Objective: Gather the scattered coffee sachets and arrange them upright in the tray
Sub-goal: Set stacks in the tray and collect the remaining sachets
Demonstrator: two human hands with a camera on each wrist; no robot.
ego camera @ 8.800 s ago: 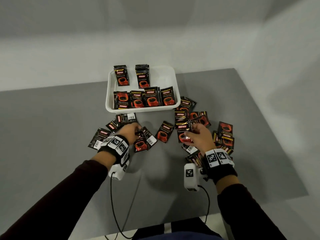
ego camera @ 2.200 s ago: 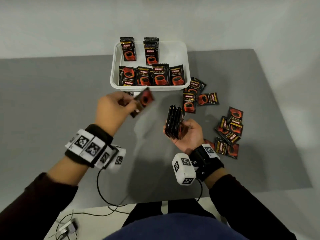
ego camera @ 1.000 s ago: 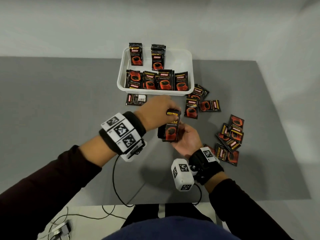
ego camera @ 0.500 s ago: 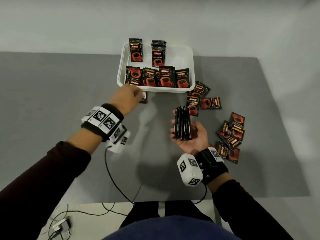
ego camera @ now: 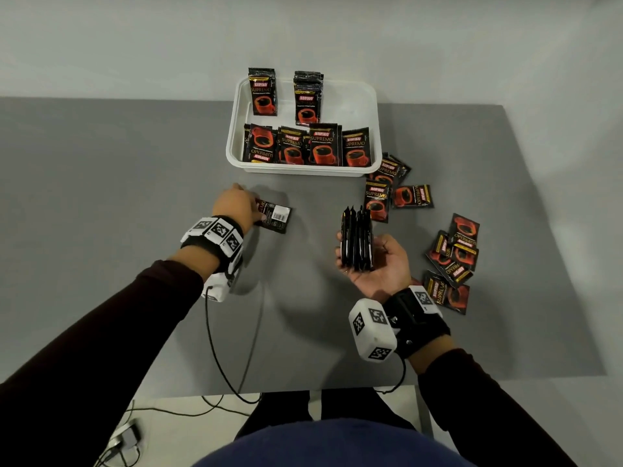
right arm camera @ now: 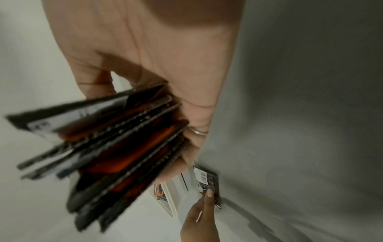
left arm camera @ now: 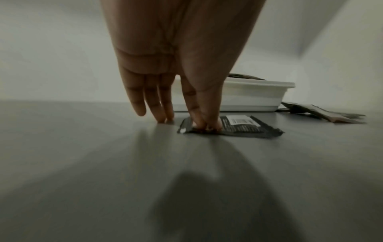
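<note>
A white tray stands at the back of the grey table. In it a front row of coffee sachets stands upright, with two small stacks behind. My left hand is low on the table, thumb and index finger pinching the left end of a sachet that lies face down. Its other fingers touch the table. My right hand, palm up, grips a bundle of several sachets on edge, also seen close up as the same bundle.
Loose sachets lie by the tray's right front corner. Another pile lies right of my right hand. The wall rises just behind the tray. Wrist cables trail over the table's near edge.
My left hand left the bundle, reached to the face-down sachet by the tray and has drawn it a little nearer. The right hand holds the bundle in place.
</note>
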